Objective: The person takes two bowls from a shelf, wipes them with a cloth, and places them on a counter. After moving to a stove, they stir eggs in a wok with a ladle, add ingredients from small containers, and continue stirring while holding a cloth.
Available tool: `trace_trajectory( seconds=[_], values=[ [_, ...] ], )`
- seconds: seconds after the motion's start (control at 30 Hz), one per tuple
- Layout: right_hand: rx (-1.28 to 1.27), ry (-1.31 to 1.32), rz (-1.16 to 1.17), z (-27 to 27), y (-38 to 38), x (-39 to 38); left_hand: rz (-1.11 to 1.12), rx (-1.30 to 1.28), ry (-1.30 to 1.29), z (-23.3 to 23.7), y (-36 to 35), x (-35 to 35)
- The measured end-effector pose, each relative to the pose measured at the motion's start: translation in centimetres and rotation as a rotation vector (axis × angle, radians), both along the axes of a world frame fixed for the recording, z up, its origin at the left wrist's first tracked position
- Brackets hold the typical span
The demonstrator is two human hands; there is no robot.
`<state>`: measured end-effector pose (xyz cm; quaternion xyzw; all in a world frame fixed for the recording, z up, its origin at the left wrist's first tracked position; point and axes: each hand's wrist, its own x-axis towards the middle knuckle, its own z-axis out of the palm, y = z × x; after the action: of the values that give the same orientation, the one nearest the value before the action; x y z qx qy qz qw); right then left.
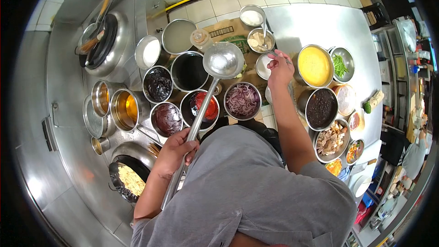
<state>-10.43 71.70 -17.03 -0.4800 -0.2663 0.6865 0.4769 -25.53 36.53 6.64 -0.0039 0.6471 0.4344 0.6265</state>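
Observation:
My left hand [178, 150] is closed around the long handle of a metal ladle [223, 60]. The ladle's round bowl is up over the pots, in front of a clear bottle [201, 39]. My right hand [280, 69] pinches the thin handle of a metal spoon [265, 46], whose tip is in a small bowl of pale seasoning [254, 42]. Just below that hand is a dish of white powder [263, 67], partly covered by it. Under the ladle's reach stand a pot of dark liquid [189, 71], a pot of red sauce [206, 105] and a bowl of sliced onions [243, 100].
On the left, a pot of amber oil [125, 107] and a wok of pale food [131, 179] stand on the steel stove. Rightward are a pot of yellow liquid [315, 66], a pot of dark sauce [322, 109] and a bowl of chopped meat [331, 140]. Another person [414, 155] is far right.

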Motion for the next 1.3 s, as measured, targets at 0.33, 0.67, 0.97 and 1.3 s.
trace_trajectory(
  seconds=[0.33, 0.67, 0.97, 1.3],
  values=[
    [0.806, -0.888, 0.542, 8.6, -1.7, 6.9, 0.042, 0.08, -0.064, 0.9, -0.2, 1.9],
    [0.873, -0.828, 1.02, 8.9, -10.8, 7.6, 0.339, 0.524, -0.147, 3.8, -11.7, 3.4],
    [-0.192, 0.374, 1.77, 26.5, -37.8, -2.4, 0.691, 0.656, 0.315, 0.2, -16.9, 0.4],
    [-0.574, 0.552, 1.739, 25.3, -45.5, -21.4, 0.875, 0.529, 0.555, -3.9, -35.7, 2.7]
  ],
)
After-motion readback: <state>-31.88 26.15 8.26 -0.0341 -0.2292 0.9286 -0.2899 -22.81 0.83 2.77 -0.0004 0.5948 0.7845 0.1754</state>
